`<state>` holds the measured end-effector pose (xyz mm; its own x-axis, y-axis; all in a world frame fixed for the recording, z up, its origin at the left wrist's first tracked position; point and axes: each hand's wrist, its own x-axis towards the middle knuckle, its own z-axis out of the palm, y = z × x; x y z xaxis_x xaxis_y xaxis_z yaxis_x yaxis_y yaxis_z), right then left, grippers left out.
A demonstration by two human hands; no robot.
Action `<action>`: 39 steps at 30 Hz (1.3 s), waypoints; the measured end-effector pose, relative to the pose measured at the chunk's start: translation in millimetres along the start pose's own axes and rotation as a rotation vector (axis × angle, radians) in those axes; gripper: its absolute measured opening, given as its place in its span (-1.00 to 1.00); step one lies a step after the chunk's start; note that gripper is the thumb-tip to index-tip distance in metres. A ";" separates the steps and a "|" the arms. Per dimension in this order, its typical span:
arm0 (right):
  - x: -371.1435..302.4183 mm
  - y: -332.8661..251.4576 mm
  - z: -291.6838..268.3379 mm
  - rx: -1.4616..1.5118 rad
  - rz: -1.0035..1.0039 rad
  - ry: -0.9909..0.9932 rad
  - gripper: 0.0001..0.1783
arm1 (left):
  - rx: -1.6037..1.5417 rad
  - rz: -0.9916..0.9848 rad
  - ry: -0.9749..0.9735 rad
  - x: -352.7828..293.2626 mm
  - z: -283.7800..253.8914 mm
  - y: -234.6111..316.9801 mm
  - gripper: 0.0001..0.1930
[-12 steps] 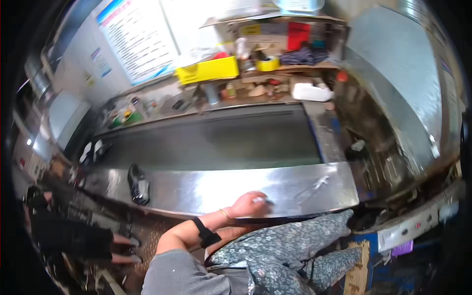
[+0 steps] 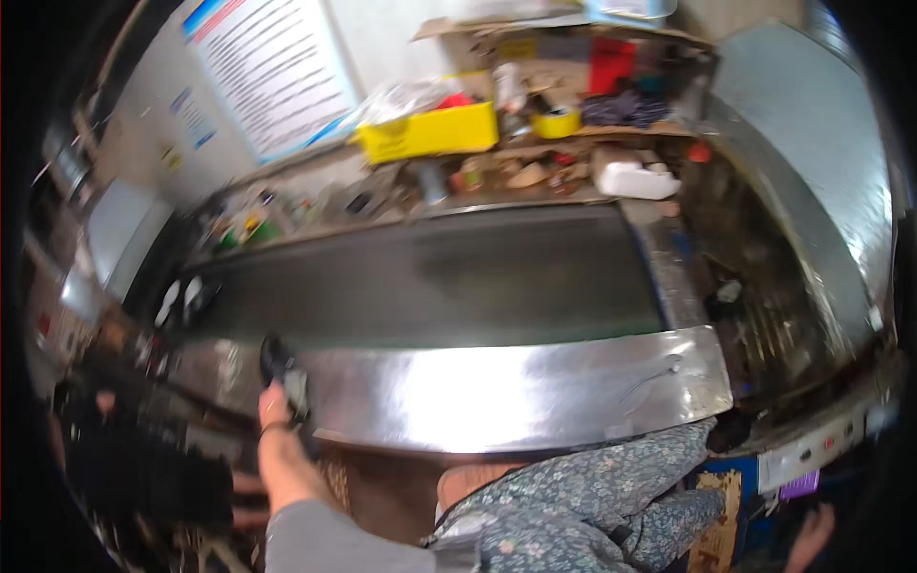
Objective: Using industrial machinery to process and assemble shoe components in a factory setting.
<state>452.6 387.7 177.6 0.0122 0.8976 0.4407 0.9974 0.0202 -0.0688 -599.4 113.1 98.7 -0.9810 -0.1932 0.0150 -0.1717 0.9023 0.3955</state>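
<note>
A black shoe with something pale grey at its side lies at the left end of the metal ledge. My left hand, at the end of an outstretched arm, is closed on the shoe's near part and hides some of it. The fingers are blurred. At the lower right, beside the blue cabinet, my right hand is raised with its fingers extended and nothing visible in them. A pair of shoes with white insides rests farther left on the dark belt.
The metal ledge runs along the belt's near side. Beyond the belt are a yellow box, a white jug and cluttered shelves. A person in black is at the left. A control panel lies at right.
My left hand has moved left from the middle of the ledge to the black shoe and taken hold of it. My right hand has come into view at lower right. The view has shifted.
</note>
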 end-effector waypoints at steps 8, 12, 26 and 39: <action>-101.2 -236.1 99.7 0.489 0.146 -0.328 -0.70 | -0.156 1.147 -0.100 -95.7 -38.9 47.6 -0.56; -76.4 -263.1 102.1 0.470 0.059 -0.341 -0.71 | -0.397 1.469 -0.355 -206.3 -42.0 127.8 -0.56; 45.3 -407.9 62.4 0.969 -0.180 0.051 -0.39 | -0.254 1.508 -1.788 -471.5 -2.7 208.0 -0.55; 3.9 -333.6 64.4 0.712 -0.247 -0.142 -0.62 | -0.323 0.643 -2.341 -608.1 95.6 231.4 -0.52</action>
<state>115.4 412.8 144.6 -0.2625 0.8771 0.4023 0.6831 0.4634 -0.5645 -51.2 476.2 93.3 0.6080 0.7071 -0.3609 -0.1526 0.5502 0.8210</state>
